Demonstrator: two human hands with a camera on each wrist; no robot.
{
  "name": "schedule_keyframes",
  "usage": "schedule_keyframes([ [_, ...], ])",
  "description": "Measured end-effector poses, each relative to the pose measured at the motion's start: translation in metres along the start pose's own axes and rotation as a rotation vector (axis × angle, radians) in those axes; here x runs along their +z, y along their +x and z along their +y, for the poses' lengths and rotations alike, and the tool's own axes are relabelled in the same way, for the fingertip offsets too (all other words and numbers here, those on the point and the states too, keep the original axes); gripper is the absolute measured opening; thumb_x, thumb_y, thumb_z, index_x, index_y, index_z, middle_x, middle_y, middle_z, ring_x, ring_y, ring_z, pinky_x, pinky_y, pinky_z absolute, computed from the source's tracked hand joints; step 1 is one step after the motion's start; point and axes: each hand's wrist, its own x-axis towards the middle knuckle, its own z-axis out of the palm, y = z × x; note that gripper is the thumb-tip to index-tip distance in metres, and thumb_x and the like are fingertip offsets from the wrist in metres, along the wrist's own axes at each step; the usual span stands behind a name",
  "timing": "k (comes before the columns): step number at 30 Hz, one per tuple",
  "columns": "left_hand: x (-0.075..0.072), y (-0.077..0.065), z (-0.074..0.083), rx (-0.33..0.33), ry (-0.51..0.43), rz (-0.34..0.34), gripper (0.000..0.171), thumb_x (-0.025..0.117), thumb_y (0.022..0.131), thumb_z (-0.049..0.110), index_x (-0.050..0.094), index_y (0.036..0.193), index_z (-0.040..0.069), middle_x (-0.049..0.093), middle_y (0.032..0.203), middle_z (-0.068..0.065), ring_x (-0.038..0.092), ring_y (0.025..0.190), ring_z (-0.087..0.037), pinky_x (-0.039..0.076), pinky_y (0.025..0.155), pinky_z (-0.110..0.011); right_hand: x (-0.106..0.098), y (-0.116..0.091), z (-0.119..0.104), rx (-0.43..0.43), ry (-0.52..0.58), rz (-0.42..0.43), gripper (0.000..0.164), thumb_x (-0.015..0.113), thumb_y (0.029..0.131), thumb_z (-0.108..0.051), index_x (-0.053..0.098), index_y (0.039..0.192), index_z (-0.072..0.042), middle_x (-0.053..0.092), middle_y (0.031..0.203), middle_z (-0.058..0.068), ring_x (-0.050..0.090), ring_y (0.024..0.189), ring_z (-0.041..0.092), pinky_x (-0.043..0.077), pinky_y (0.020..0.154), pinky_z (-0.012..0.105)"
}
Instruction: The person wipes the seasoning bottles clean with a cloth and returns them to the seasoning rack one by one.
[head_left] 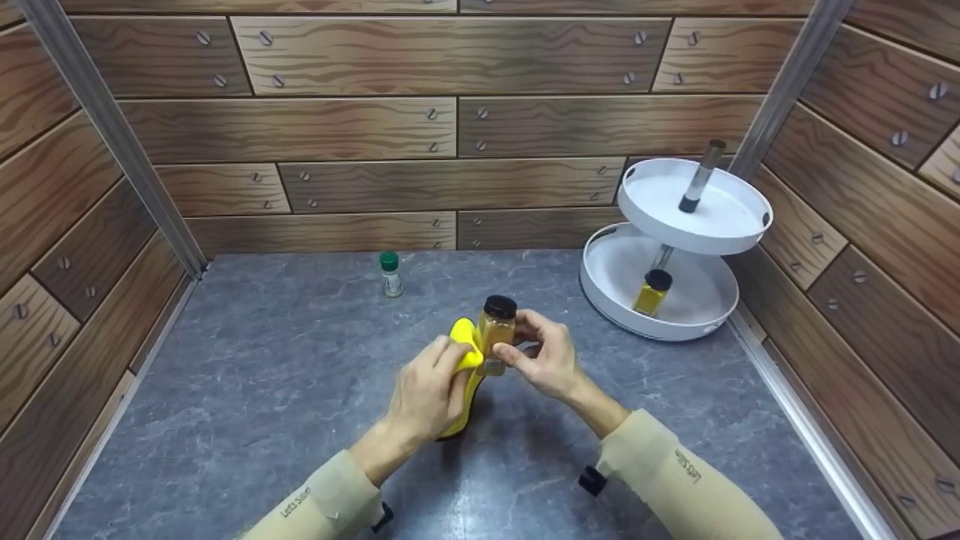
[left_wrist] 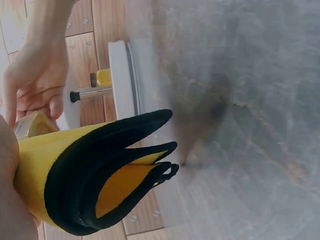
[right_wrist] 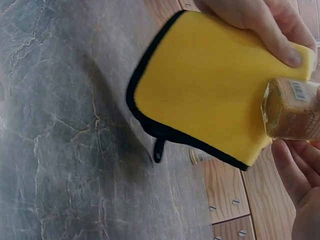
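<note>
My right hand (head_left: 547, 356) grips a clear spice jar (head_left: 496, 330) with a black lid and brownish-yellow contents, raised above the table. In the right wrist view the jar's base (right_wrist: 274, 107) faces the camera and a barcode label shows on its side. My left hand (head_left: 426, 386) pinches a folded yellow cloth (head_left: 465, 337) with black edging, right at the jar's side. The cloth hangs down below the left fingers, and a small black loop (right_wrist: 159, 150) sticks out from its border. Several folded layers (left_wrist: 115, 175) show in the left wrist view.
A two-tier white round tray (head_left: 694, 240) stands at the back right, with a black-lidded yellow jar (head_left: 651, 292) on its lower tier. Toward the back stands a small green-capped shaker (head_left: 391, 274). Wood-patterned walls (head_left: 450, 127) enclose the grey marbled table (head_left: 285, 360).
</note>
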Motion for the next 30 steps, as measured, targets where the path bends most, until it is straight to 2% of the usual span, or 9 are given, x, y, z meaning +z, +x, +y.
schedule_keyframes([
  [6, -0.002, -0.007, 0.003, 0.013, -0.010, -0.038, 0.019, 0.080, 0.095, 0.008, 0.072, 0.112, 0.011, 0.066, 0.093, -0.003, 0.058, 0.072, -0.015, 0.056, 0.061, -0.030, -0.003, 0.001, 0.000, -0.006, -0.030, 0.003, 0.033, 0.084, 0.094, -0.001, 0.075, 0.124, 0.006, 0.086, 0.101, 0.021, 0.081, 0.088, 0.009, 0.068, 0.071, 0.027],
  [12, -0.003, -0.011, 0.006, 0.012, -0.013, -0.076, 0.019, 0.080, 0.095, 0.010, 0.073, 0.113, 0.012, 0.067, 0.096, -0.002, 0.060, 0.075, -0.014, 0.057, 0.066, -0.029, -0.003, 0.001, 0.001, 0.026, -0.050, 0.016, 0.032, 0.085, 0.094, -0.001, 0.074, 0.124, 0.005, 0.085, 0.100, 0.021, 0.080, 0.083, 0.009, 0.067, 0.072, 0.026],
  [20, -0.009, -0.011, -0.001, -0.044, -0.028, -0.051, 0.020, 0.080, 0.094, 0.007, 0.073, 0.112, 0.010, 0.066, 0.092, -0.002, 0.059, 0.073, -0.013, 0.055, 0.063, -0.028, -0.007, -0.003, 0.010, -0.003, -0.078, 0.025, 0.030, 0.085, 0.094, -0.001, 0.075, 0.122, 0.004, 0.085, 0.098, 0.019, 0.080, 0.081, 0.011, 0.067, 0.069, 0.027],
  [24, -0.014, -0.010, -0.005, -0.074, -0.027, -0.032, 0.017, 0.079, 0.095, 0.009, 0.074, 0.111, 0.010, 0.069, 0.093, -0.002, 0.062, 0.074, -0.014, 0.057, 0.064, -0.029, -0.011, -0.008, 0.013, 0.032, -0.104, 0.031, 0.033, 0.087, 0.093, -0.003, 0.075, 0.123, 0.004, 0.086, 0.099, 0.019, 0.081, 0.081, 0.012, 0.068, 0.069, 0.030],
  [30, -0.020, -0.008, -0.011, -0.098, -0.014, -0.013, 0.012, 0.077, 0.100, 0.015, 0.074, 0.111, 0.009, 0.069, 0.092, -0.002, 0.061, 0.073, -0.014, 0.055, 0.062, -0.029, -0.016, -0.015, 0.019, 0.081, -0.144, 0.027, 0.036, 0.089, 0.092, -0.005, 0.074, 0.123, 0.005, 0.086, 0.101, 0.020, 0.082, 0.083, 0.018, 0.069, 0.072, 0.036],
])
